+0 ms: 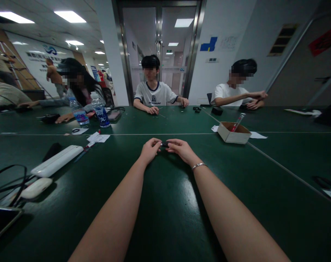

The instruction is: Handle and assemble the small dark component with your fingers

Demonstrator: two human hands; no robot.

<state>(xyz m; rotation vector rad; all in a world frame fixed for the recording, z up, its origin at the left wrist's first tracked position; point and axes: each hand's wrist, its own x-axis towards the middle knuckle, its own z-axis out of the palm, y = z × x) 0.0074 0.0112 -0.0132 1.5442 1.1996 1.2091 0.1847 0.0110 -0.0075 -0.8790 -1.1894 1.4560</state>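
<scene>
Both my arms reach forward over the green table [170, 218]. Between my hands is a small dark, stubby object [164, 144] with a lighter, shiny left end; its exact kind is too small to make out. My left hand [150, 150] pinches the shiny end with thumb and fingers. Fingers of my right hand [183, 150] close on the dark end from the other side. The object lies roughly level, just above or on the tabletop; I cannot tell which. Part of it is hidden by my fingertips.
A cardboard box [234, 134] holding a clear tube stands right of my hands. At left are a white power bank [57, 161], a white rounded case [36, 188], a phone [3, 222] and cables. Two bottles [101, 112] stand farther back. Several people sit across the table.
</scene>
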